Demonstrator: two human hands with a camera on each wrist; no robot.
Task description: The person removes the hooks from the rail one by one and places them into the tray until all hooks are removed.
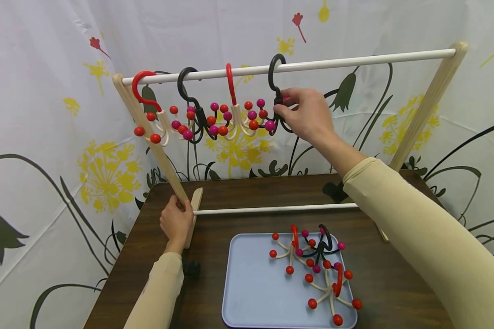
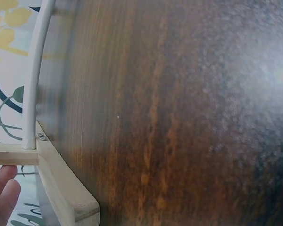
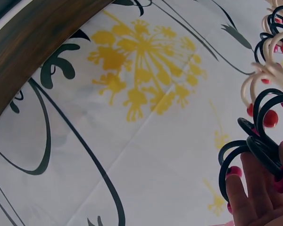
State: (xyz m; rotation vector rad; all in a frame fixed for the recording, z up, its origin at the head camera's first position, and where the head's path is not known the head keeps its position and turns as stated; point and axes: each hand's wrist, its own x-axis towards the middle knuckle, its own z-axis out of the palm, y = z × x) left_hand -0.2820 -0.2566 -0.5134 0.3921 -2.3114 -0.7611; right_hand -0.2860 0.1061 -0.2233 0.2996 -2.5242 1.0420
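Head view has our right hand pinching the neck of a black hanger between thumb and forefinger, its hook apparently over the rail. Our left hand grips the left post low down, towards the desk's left edge. Left along the rail hang a red hanger, a second black hanger and a second red hanger. Towards the desk's near edge, the tray carries two more red hangers and a third black hanger. We judge the step in hand as seating the fourth hanger in an alternating row. Next, we should let the hook settle, then free the neck gently with the post held steady; a red hanger would suit the following place.
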